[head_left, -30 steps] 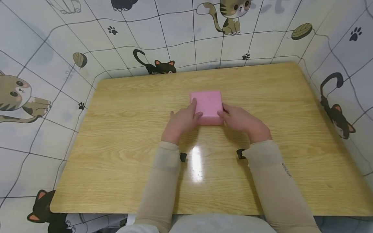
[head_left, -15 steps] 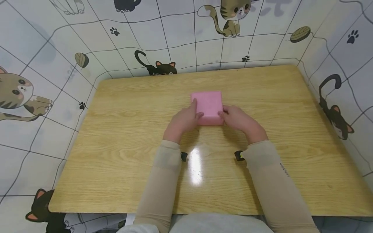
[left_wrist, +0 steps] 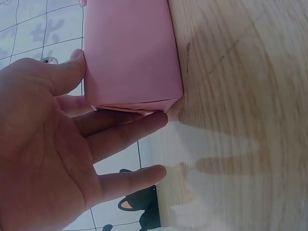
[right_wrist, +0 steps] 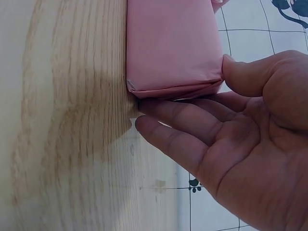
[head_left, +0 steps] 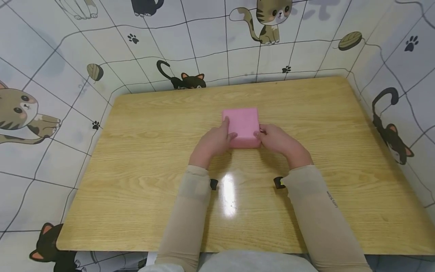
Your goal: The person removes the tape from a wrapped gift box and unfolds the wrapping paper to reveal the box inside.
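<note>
A pink paper-wrapped box (head_left: 242, 124) sits on the wooden table (head_left: 146, 143), a little beyond its middle. My left hand (head_left: 213, 141) holds the box's left side, with one finger laid on the top and the thumb at the front edge. From the right, my right hand (head_left: 279, 140) grips the near corner, thumb at the top front edge and fingers along the side. Folded paper shows at the end of the box (left_wrist: 132, 53) above the left fingers in the left wrist view. Similar folds appear on the box (right_wrist: 173, 43) in the right wrist view.
Walls (head_left: 207, 41) with cat drawings and grid lines stand behind and at both sides of the table. A bright light reflection lies on the tabletop between my forearms. Small black devices (head_left: 279, 183) sit at the inner wrists, at the cuffs of beige sleeves (head_left: 185, 211).
Both hands stay on the pink box, which keeps its place on the table. Only a slight shift of the head view shows.
</note>
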The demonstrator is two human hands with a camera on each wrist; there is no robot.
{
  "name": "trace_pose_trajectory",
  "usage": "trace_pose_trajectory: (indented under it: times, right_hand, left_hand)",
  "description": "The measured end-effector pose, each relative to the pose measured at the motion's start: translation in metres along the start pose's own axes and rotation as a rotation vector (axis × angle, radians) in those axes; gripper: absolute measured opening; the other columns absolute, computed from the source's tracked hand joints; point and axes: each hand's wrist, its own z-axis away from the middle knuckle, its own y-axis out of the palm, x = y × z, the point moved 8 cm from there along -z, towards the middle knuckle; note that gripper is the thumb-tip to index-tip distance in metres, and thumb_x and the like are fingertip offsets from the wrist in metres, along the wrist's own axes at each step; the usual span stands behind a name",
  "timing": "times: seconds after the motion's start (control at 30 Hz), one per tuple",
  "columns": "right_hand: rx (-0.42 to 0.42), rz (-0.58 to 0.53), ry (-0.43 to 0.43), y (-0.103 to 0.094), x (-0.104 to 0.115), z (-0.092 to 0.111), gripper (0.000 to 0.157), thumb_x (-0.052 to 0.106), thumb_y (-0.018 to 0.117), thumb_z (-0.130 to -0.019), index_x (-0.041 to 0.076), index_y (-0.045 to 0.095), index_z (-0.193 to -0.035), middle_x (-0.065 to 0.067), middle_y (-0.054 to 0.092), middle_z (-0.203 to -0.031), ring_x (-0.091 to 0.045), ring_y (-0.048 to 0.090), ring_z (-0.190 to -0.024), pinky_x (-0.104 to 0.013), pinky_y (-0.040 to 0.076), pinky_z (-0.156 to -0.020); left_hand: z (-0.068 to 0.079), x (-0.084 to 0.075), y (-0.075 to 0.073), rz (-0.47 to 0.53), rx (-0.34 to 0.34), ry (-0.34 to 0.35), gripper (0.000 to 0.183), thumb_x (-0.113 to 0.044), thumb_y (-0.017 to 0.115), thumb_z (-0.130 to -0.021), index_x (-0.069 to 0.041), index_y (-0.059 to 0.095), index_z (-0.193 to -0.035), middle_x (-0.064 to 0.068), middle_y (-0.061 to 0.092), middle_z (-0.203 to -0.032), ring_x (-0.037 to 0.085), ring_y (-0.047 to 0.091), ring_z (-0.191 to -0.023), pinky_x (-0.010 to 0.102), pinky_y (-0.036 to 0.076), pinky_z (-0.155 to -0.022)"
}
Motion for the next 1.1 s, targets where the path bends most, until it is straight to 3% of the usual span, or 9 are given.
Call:
trace_pose_trajectory:
  times: [0.23, 0.47, 0.57, 0.63, 0.8, 0.9, 0.97, 1.1]
  right_hand:
    - [0.0, -0.018, -0.001, 0.002, -0.001, -0.001, 0.05, 0.028, 0.038, -0.117, 0.001, 0.045, -0.158, -0.018, 0.064, -0.113, -0.027, 0.056, -0.099, -0.038, 0.047, -0.086]
    - [0.015, -0.017, 0.01, 0.002, -0.001, 0.0, 0.051, 0.029, 0.038, -0.117, 0.001, 0.042, -0.16, -0.02, 0.063, -0.117, -0.029, 0.055, -0.1, -0.041, 0.047, -0.086]
    - [0.008, 0.007, 0.001, 0.001, 0.001, 0.001, 0.053, 0.028, 0.037, -0.117, 0.0, 0.038, -0.163, -0.022, 0.062, -0.139, -0.032, 0.057, -0.119, -0.049, 0.049, -0.101]
    - [0.004, 0.024, -0.013, 0.001, 0.003, 0.002, 0.053, 0.027, 0.037, -0.117, -0.001, 0.039, -0.161, -0.024, 0.059, -0.145, -0.033, 0.055, -0.125, -0.053, 0.047, -0.108]
    - [0.019, 0.031, -0.026, 0.005, 0.004, 0.006, 0.055, 0.028, 0.034, -0.116, -0.002, 0.035, -0.162, -0.026, 0.051, -0.157, -0.036, 0.05, -0.142, -0.059, 0.039, -0.123]
    - [0.036, -0.025, -0.006, 0.005, 0.0, 0.013, 0.065, 0.033, 0.036, -0.115, -0.001, 0.02, -0.168, -0.025, 0.033, -0.171, -0.041, 0.034, -0.159, -0.063, 0.028, -0.13]
    - [0.033, -0.087, 0.013, 0.003, 0.0, 0.02, 0.072, 0.036, 0.039, -0.113, 0.002, 0.012, -0.17, -0.024, 0.024, -0.175, -0.044, 0.028, -0.162, -0.065, 0.025, -0.13]
    - [0.002, -0.194, 0.027, -0.003, 0.002, 0.033, 0.078, 0.038, 0.046, -0.111, 0.012, 0.005, -0.172, -0.022, 0.021, -0.177, -0.043, 0.034, -0.158, -0.066, 0.03, -0.128]
  left_hand:
    - [0.0, 0.001, 0.001, 0.0, 0.0, 0.011, 0.079, -0.049, 0.042, -0.113, -0.013, 0.005, -0.173, 0.021, 0.047, -0.165, 0.035, 0.055, -0.147, 0.05, 0.047, -0.121]
    - [-0.001, 0.002, 0.001, 0.007, -0.006, 0.015, 0.079, -0.05, 0.042, -0.113, -0.013, 0.006, -0.173, 0.022, 0.049, -0.163, 0.032, 0.062, -0.139, 0.048, 0.05, -0.116]
    - [-0.002, 0.001, 0.0, 0.008, -0.022, 0.023, 0.078, -0.049, 0.043, -0.113, -0.012, 0.008, -0.173, 0.022, 0.05, -0.162, 0.033, 0.059, -0.143, 0.049, 0.049, -0.118]
    - [-0.001, 0.0, 0.0, 0.021, -0.033, 0.026, 0.078, -0.047, 0.044, -0.113, -0.012, 0.009, -0.172, 0.023, 0.048, -0.163, 0.034, 0.057, -0.145, 0.05, 0.047, -0.12]
    - [0.004, 0.0, 0.006, 0.13, -0.005, 0.027, 0.083, -0.051, 0.047, -0.112, -0.01, 0.006, -0.172, 0.018, 0.035, -0.172, 0.032, 0.044, -0.156, 0.048, 0.038, -0.128]
    - [0.008, -0.003, 0.009, 0.196, 0.032, 0.043, 0.087, -0.056, 0.045, -0.111, -0.009, 0.004, -0.172, 0.016, 0.028, -0.175, 0.03, 0.038, -0.16, 0.047, 0.033, -0.131]
    - [0.01, -0.006, 0.009, 0.241, 0.053, 0.058, 0.088, -0.058, 0.043, -0.111, -0.008, 0.003, -0.171, 0.016, 0.024, -0.176, 0.03, 0.034, -0.162, 0.047, 0.03, -0.133]
    - [0.013, -0.01, 0.012, 0.326, 0.091, 0.08, 0.087, -0.06, 0.039, -0.111, -0.008, 0.003, -0.171, 0.014, 0.019, -0.178, 0.029, 0.027, -0.164, 0.046, 0.026, -0.134]
